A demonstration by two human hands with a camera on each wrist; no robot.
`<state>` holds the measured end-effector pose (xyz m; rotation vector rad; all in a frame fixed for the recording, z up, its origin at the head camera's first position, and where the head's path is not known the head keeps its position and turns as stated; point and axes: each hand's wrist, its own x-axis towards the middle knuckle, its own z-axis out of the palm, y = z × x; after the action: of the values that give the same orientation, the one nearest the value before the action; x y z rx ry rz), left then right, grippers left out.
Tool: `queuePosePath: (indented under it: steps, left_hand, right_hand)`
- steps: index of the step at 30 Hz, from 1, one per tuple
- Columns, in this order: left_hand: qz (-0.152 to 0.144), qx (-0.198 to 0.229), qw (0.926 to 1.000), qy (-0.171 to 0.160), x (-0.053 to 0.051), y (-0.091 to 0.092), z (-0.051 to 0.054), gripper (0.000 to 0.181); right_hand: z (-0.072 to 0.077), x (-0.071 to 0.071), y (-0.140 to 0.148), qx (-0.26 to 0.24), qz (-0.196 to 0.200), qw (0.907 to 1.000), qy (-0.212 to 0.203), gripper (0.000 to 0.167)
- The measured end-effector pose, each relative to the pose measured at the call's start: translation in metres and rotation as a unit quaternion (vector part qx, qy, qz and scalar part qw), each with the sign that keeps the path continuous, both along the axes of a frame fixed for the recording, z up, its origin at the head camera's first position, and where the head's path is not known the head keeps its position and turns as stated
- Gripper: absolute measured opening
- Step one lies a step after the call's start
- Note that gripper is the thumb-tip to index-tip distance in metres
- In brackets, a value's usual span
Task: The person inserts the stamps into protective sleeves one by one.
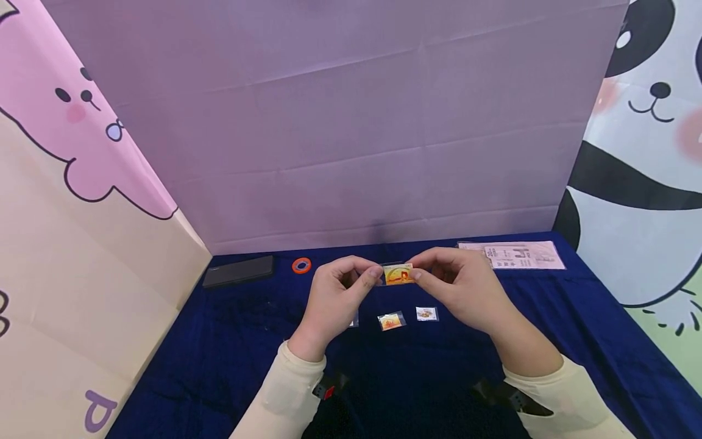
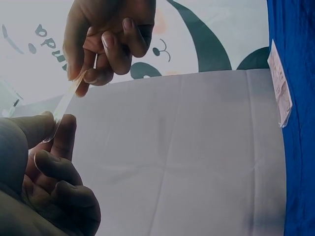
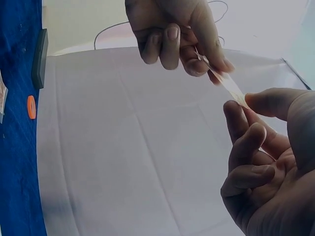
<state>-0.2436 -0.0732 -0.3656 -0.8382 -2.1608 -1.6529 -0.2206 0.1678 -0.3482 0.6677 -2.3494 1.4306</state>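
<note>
Between the two hands is a small yellow-and-orange stamp [image 1: 398, 274], raised above the blue cloth, with clear plastic film around it. My left hand [image 1: 341, 296] pinches its left end between thumb and forefinger. At the opposite end, my right hand [image 1: 466, 289] pinches it the same way. Both wrist views show the stamp [image 2: 64, 105] edge-on as a thin, pale strip [image 3: 229, 86]. On the cloth below lie an orange stamp [image 1: 391, 321] and a whitish stamp [image 1: 426, 314], each in a clear sleeve. Another sleeved piece [image 1: 354, 320] is mostly hidden by the left hand.
A dark flat phone-like slab [image 1: 239, 271] lies at the back left of the blue cloth [image 1: 230, 353], with an orange ring-shaped roll [image 1: 301, 265] beside it. A pink printed ticket [image 1: 526, 255] rests at the back right. Fabric walls [image 1: 351, 140] stand behind and on both sides.
</note>
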Motion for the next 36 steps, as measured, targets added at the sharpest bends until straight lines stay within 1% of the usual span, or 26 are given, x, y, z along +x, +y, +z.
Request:
queuePosePath:
  steps: [4, 7, 9, 11, 14, 18, 22, 28, 33, 36]
  left_hand:
    - [-0.011, -0.001, 0.9999, 0.000, 0.0000, 0.0012, -0.0012, 0.011]
    - [-0.023, 0.002, 0.9997, -0.004, 0.0006, 0.0012, -0.0007, 0.013]
    - [-0.026, 0.004, 0.9996, -0.003, 0.0008, 0.0002, -0.0004, 0.014]
    - [-0.026, 0.009, 0.9996, -0.001, 0.0011, -0.0008, 0.0005, 0.015]
    - [-0.017, 0.011, 0.9998, 0.004, 0.0010, -0.0019, 0.0004, 0.010]
    - [-0.015, 0.009, 0.9998, 0.004, 0.0011, -0.0013, 0.0001, 0.009]
    - [-0.012, 0.006, 0.9999, 0.005, 0.0017, -0.0010, 0.0010, 0.009]
    - [-0.005, 0.006, 1.0000, 0.003, 0.0015, -0.0026, 0.0017, 0.008]
    - [-0.014, 0.007, 0.9999, 0.000, 0.0010, -0.0024, 0.0009, 0.010]
    - [-0.027, 0.008, 0.9996, -0.007, 0.0009, -0.0024, 0.0003, 0.013]
  right_hand:
    - [-0.0002, 0.0002, -0.0021, 0.001, 0.014, 0.9998, -0.011, 0.007]
    - [0.0000, 0.0008, -0.0015, 0.005, 0.001, 1.0000, -0.003, 0.006]
    - [0.0003, 0.0009, -0.0002, 0.005, -0.010, 0.9999, 0.002, 0.006]
    - [0.0009, 0.0011, 0.0008, 0.002, -0.013, 0.9999, 0.007, 0.006]
    - [0.0012, 0.0009, 0.0010, -0.004, -0.004, 1.0000, 0.007, 0.007]
    - [0.0011, 0.0016, -0.0009, -0.008, 0.009, 0.9999, 0.011, 0.007]
    - [0.0023, 0.0034, -0.0032, -0.009, 0.018, 0.9998, 0.004, 0.009]
    - [0.0027, 0.0044, -0.0042, -0.003, 0.007, 0.9999, -0.009, 0.012]
    - [-0.0005, 0.0011, -0.0041, -0.002, 0.014, 0.9999, -0.006, 0.009]
    - [-0.0017, 0.0006, -0.0036, 0.002, 0.003, 1.0000, -0.005, 0.009]
